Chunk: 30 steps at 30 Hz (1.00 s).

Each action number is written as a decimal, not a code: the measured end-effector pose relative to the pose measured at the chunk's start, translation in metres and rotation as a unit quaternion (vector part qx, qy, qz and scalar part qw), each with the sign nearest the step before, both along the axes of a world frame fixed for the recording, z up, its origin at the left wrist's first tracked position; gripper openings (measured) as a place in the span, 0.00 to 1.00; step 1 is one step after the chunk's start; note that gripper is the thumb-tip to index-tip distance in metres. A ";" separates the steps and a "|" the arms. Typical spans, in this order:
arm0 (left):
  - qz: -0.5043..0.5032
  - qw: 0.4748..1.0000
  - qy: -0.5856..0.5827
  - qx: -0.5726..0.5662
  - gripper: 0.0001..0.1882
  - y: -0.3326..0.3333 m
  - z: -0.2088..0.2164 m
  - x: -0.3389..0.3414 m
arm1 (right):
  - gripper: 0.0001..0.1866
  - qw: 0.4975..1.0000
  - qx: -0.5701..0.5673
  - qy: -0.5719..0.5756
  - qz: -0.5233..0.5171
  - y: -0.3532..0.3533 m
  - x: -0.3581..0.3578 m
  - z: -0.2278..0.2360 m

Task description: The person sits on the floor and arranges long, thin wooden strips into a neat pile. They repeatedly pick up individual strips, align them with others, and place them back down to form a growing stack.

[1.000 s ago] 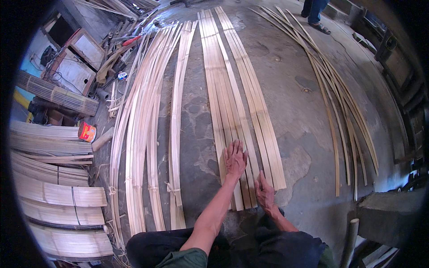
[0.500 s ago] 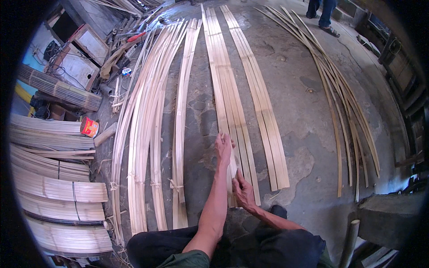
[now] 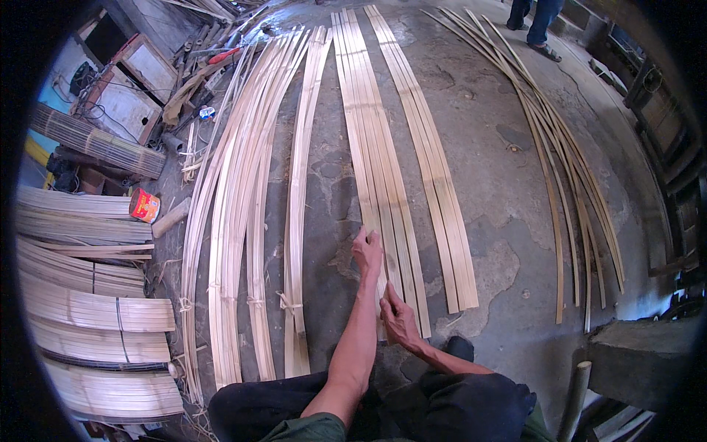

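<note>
A row of long, pale bamboo strips (image 3: 383,177) lies side by side on the floor in front of me, running away toward the far end. My left hand (image 3: 367,250) is closed at the row's left edge, fingers curled on the outer strip. Nearer to me, my right hand (image 3: 398,318) is closed around the near part of the same left-hand strips, its thumb pointing away from me. The fingertips of both hands are partly hidden. Just right of this row lies a narrower group of bamboo strips (image 3: 434,177).
Tied bamboo bundles (image 3: 228,243) lie to the left, with a slimmer bundle (image 3: 295,221) beside the row. Stacked slats (image 3: 110,317) and a red tin (image 3: 145,205) sit at far left. Loose strips (image 3: 545,140) cross at right, near a concrete block (image 3: 644,361). A person (image 3: 540,26) stands far right.
My left hand has drawn slightly toward me along the row's left edge. My right hand stays near the close ends, with little shift.
</note>
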<state>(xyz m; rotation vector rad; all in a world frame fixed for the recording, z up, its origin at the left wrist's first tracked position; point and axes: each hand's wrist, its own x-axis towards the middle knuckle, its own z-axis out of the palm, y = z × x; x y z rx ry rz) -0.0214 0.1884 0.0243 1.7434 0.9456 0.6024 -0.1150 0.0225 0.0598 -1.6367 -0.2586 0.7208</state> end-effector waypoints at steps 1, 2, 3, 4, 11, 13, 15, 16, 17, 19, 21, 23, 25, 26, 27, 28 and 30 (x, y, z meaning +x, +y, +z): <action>0.000 1.000 -0.007 0.019 0.13 0.004 -0.003 -0.002 | 0.29 1.000 0.006 -0.018 -0.001 0.001 -0.004 -0.003; 0.001 0.999 -0.015 0.040 0.14 0.009 -0.003 -0.002 | 0.29 0.999 0.013 -0.036 -0.001 0.004 -0.004 -0.006; -0.007 0.999 -0.024 0.027 0.14 -0.002 0.011 0.005 | 0.29 0.998 0.002 -0.055 -0.008 -0.002 0.001 -0.008; -0.015 0.999 -0.032 0.014 0.14 -0.014 0.026 0.016 | 0.29 0.997 -0.010 -0.073 -0.014 -0.010 0.009 -0.011; -0.054 0.996 -0.065 -0.023 0.13 -0.056 0.071 0.047 | 0.28 0.982 -0.060 -0.173 -0.039 -0.047 0.045 0.010; -0.076 0.994 -0.035 -0.065 0.13 -0.064 0.068 0.051 | 0.27 0.981 -0.054 -0.180 -0.054 -0.055 0.053 0.010; -0.114 0.993 -0.039 -0.007 0.13 -0.071 0.050 0.055 | 0.26 0.982 -0.087 -0.157 -0.059 -0.065 0.060 0.005; -0.133 0.990 -0.041 0.021 0.13 -0.076 0.041 0.058 | 0.26 0.982 -0.104 -0.146 -0.062 -0.072 0.064 -0.001; -0.177 0.984 -0.023 -0.003 0.20 -0.084 0.036 0.062 | 0.27 0.985 -0.095 -0.123 -0.079 -0.081 0.068 -0.013; -0.191 0.981 0.008 0.032 0.26 -0.095 0.019 0.055 | 0.26 0.987 -0.073 -0.108 -0.095 -0.086 0.071 -0.021; -0.222 0.971 0.094 0.011 0.39 -0.104 0.016 0.054 | 0.26 0.987 -0.075 -0.104 -0.101 -0.095 0.072 -0.026; -0.228 0.971 0.072 0.029 0.40 -0.108 0.009 0.052 | 0.26 0.985 -0.092 -0.111 -0.090 -0.101 0.068 -0.025; -0.224 0.972 0.053 0.042 0.41 -0.107 -0.001 0.049 | 0.25 0.984 -0.119 -0.104 -0.078 -0.102 0.069 -0.018; -0.221 0.973 0.041 0.046 0.41 -0.107 -0.001 0.052 | 0.25 0.983 -0.133 -0.102 -0.074 -0.103 0.072 -0.014; -0.218 0.974 0.030 0.050 0.42 -0.108 -0.001 0.054 | 0.24 0.974 -0.154 -0.154 -0.062 -0.105 0.076 -0.016; -0.228 0.970 0.062 0.052 0.42 -0.106 -0.001 0.057 | 0.23 0.962 -0.175 -0.205 -0.049 -0.109 0.082 -0.020; -0.254 0.958 0.124 0.051 0.42 -0.103 0.012 0.068 | 0.22 0.931 -0.218 -0.286 -0.069 -0.125 0.093 -0.025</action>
